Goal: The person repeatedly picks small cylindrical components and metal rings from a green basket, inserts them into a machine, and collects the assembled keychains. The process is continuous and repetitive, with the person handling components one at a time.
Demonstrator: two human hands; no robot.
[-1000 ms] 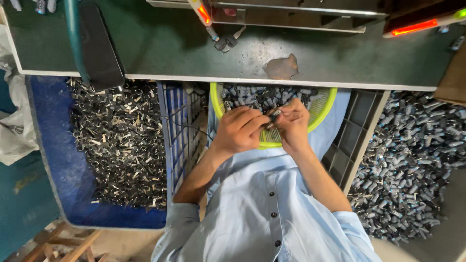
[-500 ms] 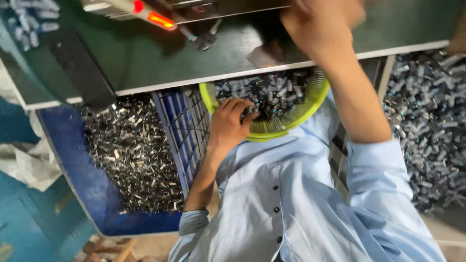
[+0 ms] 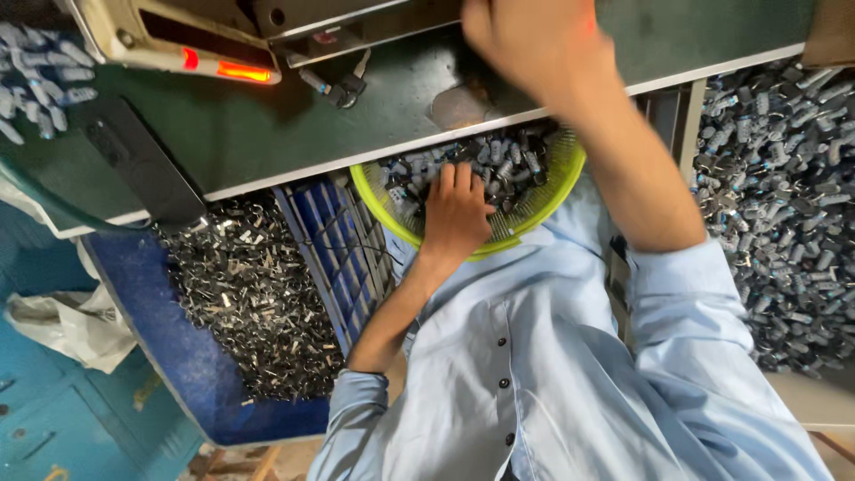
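My left hand (image 3: 456,209) lies palm down in the round yellow-green plastic basket (image 3: 534,207) on my lap, fingers spread a little and resting on the heap of small dark metal parts with pale blue bits (image 3: 503,165) that fills it; I cannot tell whether anything is pinched under the fingertips. The basket sits just below the edge of the dark green worktable (image 3: 267,134), partly tucked under it. My right hand (image 3: 534,44) is raised over the tabletop at the upper edge of the view, blurred, its back towards me and the fingers curled in; I cannot tell what, if anything, it grips. Near it on the table lie a flat grey metal plate (image 3: 456,105) and a small dark clip-like piece (image 3: 343,87), and further left a cream-coloured machine housing with a glowing red-orange lamp (image 3: 240,71). Below the table on my left, a blue plastic crate (image 3: 343,254) stands beside a blue tray heaped with shiny silvery metal pieces (image 3: 254,298). On my right, a large pile of dark and bluish parts (image 3: 779,196) spreads out.
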